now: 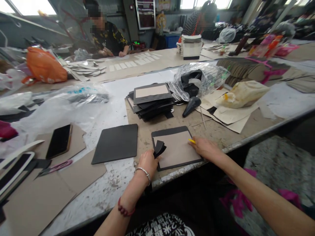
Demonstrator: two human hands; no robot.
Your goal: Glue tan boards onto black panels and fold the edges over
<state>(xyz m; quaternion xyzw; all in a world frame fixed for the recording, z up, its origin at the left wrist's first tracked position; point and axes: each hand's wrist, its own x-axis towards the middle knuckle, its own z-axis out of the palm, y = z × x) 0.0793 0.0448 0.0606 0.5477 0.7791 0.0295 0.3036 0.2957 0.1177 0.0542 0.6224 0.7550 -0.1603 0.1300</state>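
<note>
A black panel with a beige sheet on it [176, 149] lies flat in front of me at the table's front edge. My left hand [148, 163] is closed on several short black strips [159, 148], held over the panel's left side. At the panel's right edge, my right hand [203, 146] is closed around a small yellow thing [192, 141]; only its tip shows, so its kind is unclear. Left of the panel lies a plain black panel [116, 143]. Behind them rises a stack of black panels [151, 100], the top one bearing a beige sheet.
A black cone-shaped object [192, 106] lies beside a clear plastic bag [204, 78] of black pieces. At the right sits a glue-stained yellowish bag [246, 93] on beige sheets. Leftward are a phone [59, 141] and scissors [55, 167]. Two people [107, 36] work across the table.
</note>
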